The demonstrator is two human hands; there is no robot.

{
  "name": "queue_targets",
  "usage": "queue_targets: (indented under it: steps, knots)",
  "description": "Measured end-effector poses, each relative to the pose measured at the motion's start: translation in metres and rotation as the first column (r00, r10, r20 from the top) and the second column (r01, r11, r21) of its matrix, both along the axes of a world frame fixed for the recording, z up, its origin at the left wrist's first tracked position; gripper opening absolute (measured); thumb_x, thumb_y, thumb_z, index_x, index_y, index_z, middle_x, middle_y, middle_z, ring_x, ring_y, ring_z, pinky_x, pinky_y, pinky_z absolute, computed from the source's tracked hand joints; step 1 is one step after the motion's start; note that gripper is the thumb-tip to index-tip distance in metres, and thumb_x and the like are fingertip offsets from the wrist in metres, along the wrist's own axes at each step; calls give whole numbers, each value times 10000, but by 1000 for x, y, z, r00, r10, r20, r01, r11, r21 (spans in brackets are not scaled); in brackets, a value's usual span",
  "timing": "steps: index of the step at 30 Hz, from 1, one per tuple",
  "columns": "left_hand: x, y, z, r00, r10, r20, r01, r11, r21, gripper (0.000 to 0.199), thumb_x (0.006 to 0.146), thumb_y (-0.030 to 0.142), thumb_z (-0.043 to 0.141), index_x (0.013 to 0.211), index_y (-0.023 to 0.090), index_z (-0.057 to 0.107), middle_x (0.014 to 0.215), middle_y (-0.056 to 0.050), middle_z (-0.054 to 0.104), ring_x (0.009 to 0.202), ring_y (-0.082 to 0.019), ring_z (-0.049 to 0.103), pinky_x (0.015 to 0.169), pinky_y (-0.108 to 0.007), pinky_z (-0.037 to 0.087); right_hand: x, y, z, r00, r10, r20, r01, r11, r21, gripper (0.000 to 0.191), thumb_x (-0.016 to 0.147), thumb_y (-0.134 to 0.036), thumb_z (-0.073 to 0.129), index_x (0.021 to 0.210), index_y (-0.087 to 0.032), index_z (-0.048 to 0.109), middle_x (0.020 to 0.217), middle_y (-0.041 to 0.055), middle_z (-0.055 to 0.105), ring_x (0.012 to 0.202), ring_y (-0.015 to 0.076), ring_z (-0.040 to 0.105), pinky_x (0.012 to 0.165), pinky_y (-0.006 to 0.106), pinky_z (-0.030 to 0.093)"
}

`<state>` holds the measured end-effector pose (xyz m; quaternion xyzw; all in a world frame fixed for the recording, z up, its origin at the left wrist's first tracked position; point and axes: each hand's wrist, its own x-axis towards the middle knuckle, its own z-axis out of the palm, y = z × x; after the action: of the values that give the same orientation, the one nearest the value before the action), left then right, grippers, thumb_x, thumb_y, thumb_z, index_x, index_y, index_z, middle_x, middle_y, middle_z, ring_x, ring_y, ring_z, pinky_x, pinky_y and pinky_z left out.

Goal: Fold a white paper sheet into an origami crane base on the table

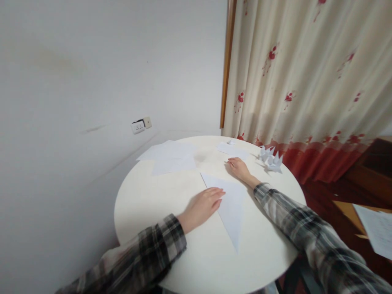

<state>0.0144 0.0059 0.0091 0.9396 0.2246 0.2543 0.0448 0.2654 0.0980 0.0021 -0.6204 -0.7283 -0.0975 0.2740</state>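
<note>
A sheet of white paper [230, 204], folded into a triangle, lies on the round white table with one point toward me. My left hand [206, 205] rests over the triangle's left edge, palm down and fingers stretched out. Farther back, beyond the triangle's right side, my right hand [238, 167] lies on the tabletop. Its fingers are loosely bent, and I see nothing held in them. Just behind that hand is a small flat piece of white paper [225, 148]. Folded paper cranes [272, 161] stand to its right near the table edge.
Several loose white sheets [171, 153] overlap at the back left of the table [141, 204]. A small white folded bit [232, 142] sits at the far edge. A wall with a socket [138, 127] rises at left, a floral curtain [294, 81] behind. Written paper [376, 230] lies at right.
</note>
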Motion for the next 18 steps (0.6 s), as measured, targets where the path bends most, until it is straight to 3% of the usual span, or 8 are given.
queue_targets:
  steps: [4, 8, 13, 18]
  knots:
    - [13, 47, -10, 988, -33, -153, 23, 998, -65, 316, 917, 189, 383, 1188, 184, 546, 1321, -49, 492, 1249, -152, 410, 1046, -315, 334, -8, -9, 0, 996, 86, 1, -85, 995, -41, 296, 856, -159, 401, 993, -171, 663, 1026, 60, 676, 960, 159, 598, 869, 262, 431]
    - [26, 79, -4, 962, -118, -247, 87, 987, -134, 371, 944, 268, 342, 1289, 177, 444, 1397, -54, 391, 1309, -127, 312, 1083, -287, 246, -13, -11, 0, 987, 161, 26, -159, 983, -92, 273, 859, -234, 447, 1025, -154, 649, 1013, 70, 678, 939, 173, 602, 845, 276, 444]
    - [35, 106, 1, 943, 82, -323, -129, 984, -126, 699, 850, 570, 420, 1355, 95, 333, 1442, -147, 275, 1343, -226, 237, 1092, -337, 193, -17, -12, -2, 946, 310, 96, -291, 941, -171, 376, 884, -253, 427, 1243, -186, 515, 1292, 71, 524, 1200, 176, 451, 1007, 341, 339]
    - [36, 115, -6, 922, 275, -273, -308, 947, -87, 649, 905, 508, 316, 1338, 26, 325, 1428, -205, 278, 1341, -276, 227, 1080, -401, 195, -23, -21, -3, 944, 299, 140, -246, 920, -305, 422, 944, -315, 268, 1338, -243, 400, 1408, 35, 382, 1305, 212, 316, 1030, 450, 293]
